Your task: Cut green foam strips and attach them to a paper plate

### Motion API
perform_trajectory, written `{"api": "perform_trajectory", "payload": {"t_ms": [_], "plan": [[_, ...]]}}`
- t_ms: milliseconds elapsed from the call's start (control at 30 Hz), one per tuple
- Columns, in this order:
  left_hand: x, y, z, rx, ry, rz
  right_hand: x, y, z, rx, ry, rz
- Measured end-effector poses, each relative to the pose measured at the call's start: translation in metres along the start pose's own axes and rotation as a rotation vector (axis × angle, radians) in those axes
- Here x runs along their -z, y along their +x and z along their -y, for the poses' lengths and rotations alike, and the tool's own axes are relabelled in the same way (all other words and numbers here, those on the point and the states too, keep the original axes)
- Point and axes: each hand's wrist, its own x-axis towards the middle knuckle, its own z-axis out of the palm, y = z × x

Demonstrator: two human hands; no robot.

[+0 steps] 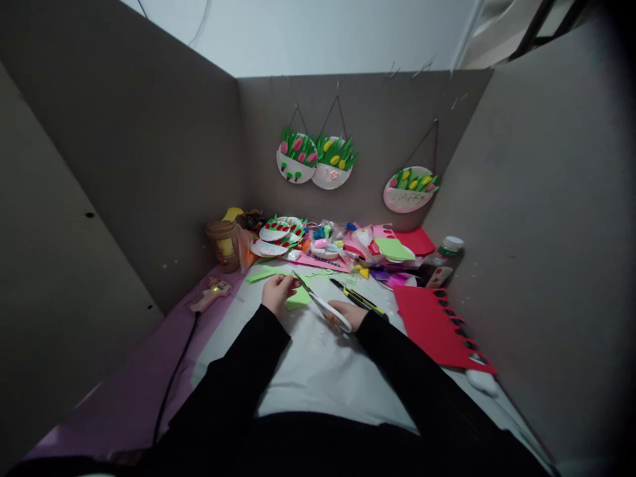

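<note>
My left hand (277, 292) pinches a small piece of light green paper (299, 299) over the white sheet (318, 361) on the table. My right hand (345, 314) is closed in the handles of white-handled scissors (320, 303). The blades point up and left toward the green piece and meet its edge. Both arms wear black sleeves. A yellow-and-black tool (358, 297) lies just beyond my right hand.
A pink glue gun (211, 295) with a black cord lies at left. A red sheet with punched holes (437, 324) lies at right, a glue bottle (446, 257) behind it. Craft scraps and paper plates (278, 238) crowd the back. Grey partition walls (368, 119) carry hanging plate crafts.
</note>
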Motion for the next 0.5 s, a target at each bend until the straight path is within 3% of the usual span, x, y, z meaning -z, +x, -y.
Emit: {"api": "perform_trajectory", "payload": {"t_ms": [500], "plan": [[0.0037, 0.0037, 0.0011, -0.034, 0.059, 0.075, 0.0038, 0.0031, -0.0061, -0.005, 0.033, -0.014]]}}
